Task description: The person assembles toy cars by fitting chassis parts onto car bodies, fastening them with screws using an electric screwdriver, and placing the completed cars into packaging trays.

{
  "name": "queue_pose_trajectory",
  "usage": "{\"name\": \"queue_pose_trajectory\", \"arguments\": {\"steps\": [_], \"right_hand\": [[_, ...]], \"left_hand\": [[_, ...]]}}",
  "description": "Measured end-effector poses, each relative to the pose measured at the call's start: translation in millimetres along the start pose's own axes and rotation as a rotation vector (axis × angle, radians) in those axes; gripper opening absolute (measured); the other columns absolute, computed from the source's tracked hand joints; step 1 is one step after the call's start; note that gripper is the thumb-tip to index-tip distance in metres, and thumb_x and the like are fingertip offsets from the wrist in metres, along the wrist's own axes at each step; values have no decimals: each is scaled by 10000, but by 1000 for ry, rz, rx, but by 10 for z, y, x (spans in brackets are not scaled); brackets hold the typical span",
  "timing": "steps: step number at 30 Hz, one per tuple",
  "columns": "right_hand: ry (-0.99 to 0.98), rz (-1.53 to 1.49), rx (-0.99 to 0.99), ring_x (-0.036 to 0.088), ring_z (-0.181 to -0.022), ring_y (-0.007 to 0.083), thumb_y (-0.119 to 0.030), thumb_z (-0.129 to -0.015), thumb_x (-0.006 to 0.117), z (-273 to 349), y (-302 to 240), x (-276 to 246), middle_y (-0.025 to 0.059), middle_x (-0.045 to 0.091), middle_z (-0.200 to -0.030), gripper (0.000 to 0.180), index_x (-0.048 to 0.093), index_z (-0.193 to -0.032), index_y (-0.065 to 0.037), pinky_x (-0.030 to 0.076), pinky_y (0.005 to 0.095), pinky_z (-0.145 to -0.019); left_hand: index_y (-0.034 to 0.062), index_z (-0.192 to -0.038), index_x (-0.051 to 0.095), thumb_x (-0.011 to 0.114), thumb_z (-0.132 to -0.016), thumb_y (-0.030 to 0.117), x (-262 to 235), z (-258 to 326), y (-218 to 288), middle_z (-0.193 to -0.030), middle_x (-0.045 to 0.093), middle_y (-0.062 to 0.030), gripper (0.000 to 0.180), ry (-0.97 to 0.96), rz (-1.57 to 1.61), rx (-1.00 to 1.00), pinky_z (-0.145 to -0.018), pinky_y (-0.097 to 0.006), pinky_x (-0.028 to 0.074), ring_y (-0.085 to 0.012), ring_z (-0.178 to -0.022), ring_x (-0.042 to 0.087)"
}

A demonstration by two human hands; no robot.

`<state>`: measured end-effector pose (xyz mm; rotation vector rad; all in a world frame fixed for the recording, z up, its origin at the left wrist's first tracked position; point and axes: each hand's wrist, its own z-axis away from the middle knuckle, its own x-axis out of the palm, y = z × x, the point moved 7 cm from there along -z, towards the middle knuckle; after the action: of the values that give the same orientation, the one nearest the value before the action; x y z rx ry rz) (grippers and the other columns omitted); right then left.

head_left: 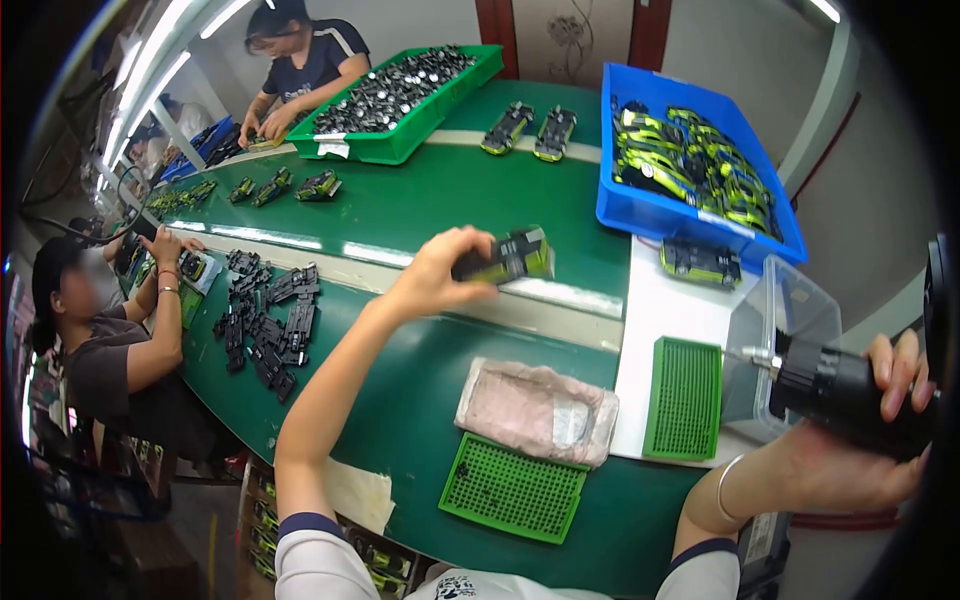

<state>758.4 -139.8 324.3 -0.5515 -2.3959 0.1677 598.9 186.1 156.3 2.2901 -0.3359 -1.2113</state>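
Note:
My left hand (442,272) grips a toy car (512,258) with a black underside and a yellow-green edge, raised above the middle of the bench. At the far right my right hand (848,468) is wrapped round a black electric screwdriver (830,382), its metal tip pointing left. Below the car lie a pale pink padded cloth (535,405) and a green perforated tray (512,488) holding small dark pieces. Another green perforated tray (684,398) sits on the white board, close to the screwdriver tip. Behind the screwdriver stands a clear plastic bin (790,300).
A blue crate (600,205) of yellow-green car bodies and a green crate (400,150) of small dark parts stand at the back. Another toy car (700,262) rests beside the blue crate. Black chassis parts (265,320) lie left. Two co-workers (120,350) (310,60) handle parts.

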Motion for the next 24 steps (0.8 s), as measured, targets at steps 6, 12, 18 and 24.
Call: {"name": "queue_pose_trajectory", "arguments": {"steps": [6, 12, 18, 24], "right_hand": [[162, -97, 56, 415, -421, 98, -374, -859, 466, 95, 352, 351, 1, 454, -615, 261, 435, -915, -121, 393, 240, -424], [-202, 159, -18, 451, -585, 119, -345, -796, 454, 324, 249, 469, 32, 399, -705, 350, 422, -1007, -69, 289, 535, -879], [-200, 99, 145, 441, -601, 116, -341, -805, 453, 447, 290, 467, 34, 382, -737, 389, 409, -1057, -48, 302, 506, -853], [-296, -4, 245, 398, -558, 101, -338, -822, 487, 532, 352, 530, 38, 382, -742, 424, 396, -1110, -41, 351, 249, -536]], "left_hand": [[98, -897, 522, 718, -600, 200, 490, 617, 1038, -1104, 512, -87, 370, -307, -82, 225, -847, -398, 389, -277, -975, 482], [102, -878, 519, 735, -581, 207, 581, 778, 1065, -1154, 500, -87, 382, -266, -121, 236, -851, -400, 377, -287, -1007, 473], [92, -1072, 493, 745, -596, 272, 464, 802, 1000, -1230, 451, -111, 568, -204, 39, 177, -930, -400, 338, -291, -1099, 437], [43, -1248, 396, 776, -559, 300, 385, 1003, 401, -1286, 403, -115, 828, -375, 507, -222, -1009, -373, 271, -246, -1205, 360]]}}
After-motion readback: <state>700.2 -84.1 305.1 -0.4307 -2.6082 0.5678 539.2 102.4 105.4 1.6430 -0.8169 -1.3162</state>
